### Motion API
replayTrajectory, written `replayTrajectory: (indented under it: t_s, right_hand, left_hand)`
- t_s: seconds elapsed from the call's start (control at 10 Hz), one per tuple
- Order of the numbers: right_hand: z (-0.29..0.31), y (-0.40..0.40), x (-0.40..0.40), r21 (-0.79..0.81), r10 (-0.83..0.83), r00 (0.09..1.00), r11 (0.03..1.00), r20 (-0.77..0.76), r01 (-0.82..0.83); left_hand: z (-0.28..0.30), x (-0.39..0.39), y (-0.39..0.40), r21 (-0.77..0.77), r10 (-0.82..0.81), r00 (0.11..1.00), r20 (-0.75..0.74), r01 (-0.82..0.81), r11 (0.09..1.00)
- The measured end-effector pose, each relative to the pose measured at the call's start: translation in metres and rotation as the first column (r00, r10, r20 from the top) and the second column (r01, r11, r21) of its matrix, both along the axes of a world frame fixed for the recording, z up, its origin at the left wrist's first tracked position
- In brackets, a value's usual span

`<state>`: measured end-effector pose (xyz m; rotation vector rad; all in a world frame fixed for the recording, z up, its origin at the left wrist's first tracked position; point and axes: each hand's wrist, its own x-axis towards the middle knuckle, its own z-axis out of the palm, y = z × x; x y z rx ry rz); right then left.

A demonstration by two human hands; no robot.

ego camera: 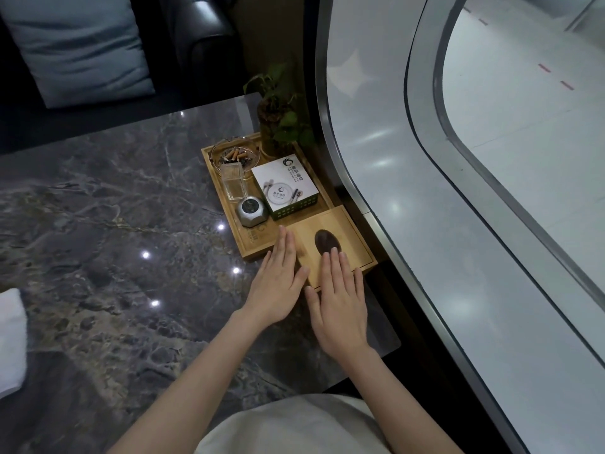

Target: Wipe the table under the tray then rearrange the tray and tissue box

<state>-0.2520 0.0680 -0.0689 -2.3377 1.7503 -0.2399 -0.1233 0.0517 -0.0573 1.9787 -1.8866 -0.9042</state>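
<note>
A wooden tray point(252, 239) lies on the dark marble table point(108, 224) by the window wall. On the tray's near right end sits a wooden tissue box point(347, 234) with a dark oval slot. My left hand point(278, 283) lies flat with fingers together, its fingertips at the box's left side over the tray's near edge. My right hand point(340, 299) rests flat on the box's near end, fingertips just short of the slot. Neither hand holds anything.
The tray also carries a glass ashtray point(234, 155) with cigarette butts, a clear toothpick box point(234, 185), a grey faceted device point(252, 211), a white card box point(284, 186) and a potted plant point(278, 122). A white cloth point(11, 339) lies at the table's left edge.
</note>
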Motion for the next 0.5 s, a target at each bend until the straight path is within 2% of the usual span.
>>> replayTrajectory:
  t_s: [0.1,0.2,0.3,0.4,0.5]
  right_hand:
    - [0.010,-0.003,-0.004,0.023,0.038,0.998,0.999,0.050,-0.039]
    - [0.024,-0.011,-0.007,0.030,0.008,0.986,0.999,0.165,-0.013]
    - [0.041,-0.023,-0.006,0.110,-0.025,0.951,0.994,0.307,-0.009]
    - [0.073,-0.040,0.003,0.242,-0.081,0.843,0.969,0.532,-0.059]
    - [0.118,-0.052,0.011,0.322,-0.111,0.719,0.933,0.686,-0.163]
  left_hand:
    - [0.001,0.003,0.000,0.022,0.003,1.000,-0.006,-0.003,1.000]
    - [0.007,0.009,-0.003,0.024,0.038,0.996,-0.083,-0.036,0.999]
    - [0.023,0.012,-0.006,0.011,0.126,0.970,-0.208,-0.126,0.992]
    - [0.049,0.017,-0.009,0.002,0.250,0.900,-0.357,-0.267,0.964]
    - [0.076,0.032,-0.014,-0.011,0.331,0.866,-0.376,-0.361,0.932]
